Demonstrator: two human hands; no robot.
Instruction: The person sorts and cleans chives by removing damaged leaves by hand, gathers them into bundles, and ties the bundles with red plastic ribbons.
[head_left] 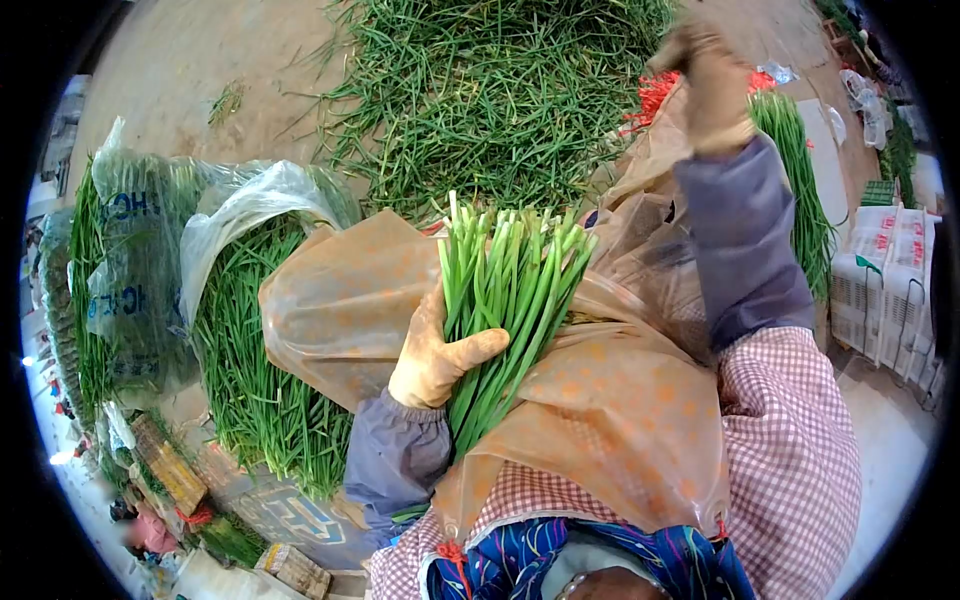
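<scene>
Green stalks (512, 285) held in left hand (437, 355); right hand (714, 90) blurred, can't tell grip.

Stained tan floor (190, 70), small bright lights (62, 458)

A bare tan concrete floor (180, 95) spreads out. Near its right edge stand white plastic crates with red print (885, 262), a small green slatted basket (878, 193) close to their far end. Toward its far right corner lies a crumpled clear plastic bag (866, 108). Toward the near left corner sit a yellowish oblong crate (168, 465), a pale boxy bundle (292, 571) and a person in pink (154, 531), blurred.
</scene>
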